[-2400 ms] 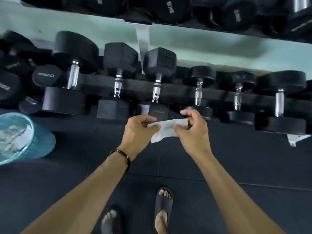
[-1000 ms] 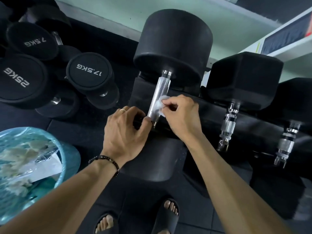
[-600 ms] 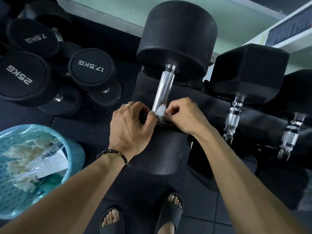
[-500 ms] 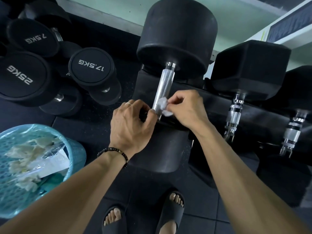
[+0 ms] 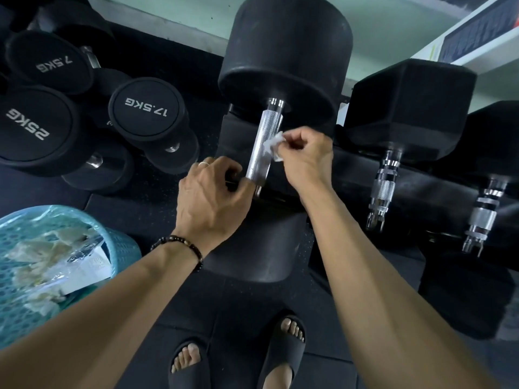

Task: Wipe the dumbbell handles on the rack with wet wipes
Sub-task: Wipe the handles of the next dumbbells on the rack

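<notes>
A big round black dumbbell [image 5: 283, 51] lies on the rack [image 5: 421, 181], its knurled steel handle [image 5: 262, 144] running toward me. My right hand [image 5: 303, 158] pinches a crumpled white wet wipe [image 5: 272, 144] against the right side of the handle, about halfway along. My left hand [image 5: 213, 197] has its fingers curled at the handle's near end, by the lower weight head [image 5: 252, 248]; whether they grip the handle or the rack edge is hidden.
Two hexagonal dumbbells [image 5: 407, 108] with chrome handles [image 5: 383, 189] sit on the rack to the right. Round dumbbells marked 17.5KG [image 5: 146, 110], 25KG and 7.5KG lie on the floor at left. A teal basket [image 5: 50, 265] of used wipes stands lower left. My sandalled feet [image 5: 283, 349] are below.
My right hand has slid the wipe up the handle from its near end to about the middle. The left hand has stayed at the near end. Earlier I stepped in close to this dumbbell.
</notes>
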Available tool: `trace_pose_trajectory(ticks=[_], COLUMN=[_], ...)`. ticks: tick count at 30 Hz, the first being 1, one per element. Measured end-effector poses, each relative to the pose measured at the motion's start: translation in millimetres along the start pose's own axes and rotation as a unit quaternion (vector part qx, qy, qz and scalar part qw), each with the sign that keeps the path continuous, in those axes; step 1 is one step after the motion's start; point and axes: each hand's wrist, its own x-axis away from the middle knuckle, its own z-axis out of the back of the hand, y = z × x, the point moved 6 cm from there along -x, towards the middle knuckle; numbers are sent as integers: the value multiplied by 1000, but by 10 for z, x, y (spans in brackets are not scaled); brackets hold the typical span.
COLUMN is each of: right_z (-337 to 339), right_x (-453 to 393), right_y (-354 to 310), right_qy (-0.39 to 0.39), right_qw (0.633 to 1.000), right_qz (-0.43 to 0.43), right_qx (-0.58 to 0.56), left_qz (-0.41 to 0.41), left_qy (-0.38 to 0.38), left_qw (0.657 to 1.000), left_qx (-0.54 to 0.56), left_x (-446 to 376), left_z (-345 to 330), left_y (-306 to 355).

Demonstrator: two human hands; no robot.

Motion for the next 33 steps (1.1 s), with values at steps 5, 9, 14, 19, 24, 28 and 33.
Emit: trace_pose_trajectory(ticks=[5, 9, 14, 19, 24, 28, 33], right_z=[-85, -9, -18, -30, -17, -12, 16], right_x=[266, 100, 45, 151, -104, 125, -152], right_y=[141, 69, 54, 101, -49, 44, -189], right_qy=[-172, -93, 1, -96, 50, -66, 76], right_qw=[978, 991, 1000, 992, 995, 996, 997], right_qz=[-22, 13, -3, -49, -48, -56, -11], right_qx=[112, 97, 26, 72, -77, 20, -25], left_qz=[77, 95, 86, 92, 94, 92, 98], left_qy=[27, 52, 57, 59, 60, 59, 62], left_qw=[997, 994, 995, 994, 994, 994, 993], left_qx=[-3, 7, 10, 10, 16, 9, 13], left_x=[-57, -21, -17, -2, -8, -5, -7], left_z=[-27, -25, -19, 0, -1, 9, 6], left_y=[-33, -66, -48, -42, -49, -32, -54])
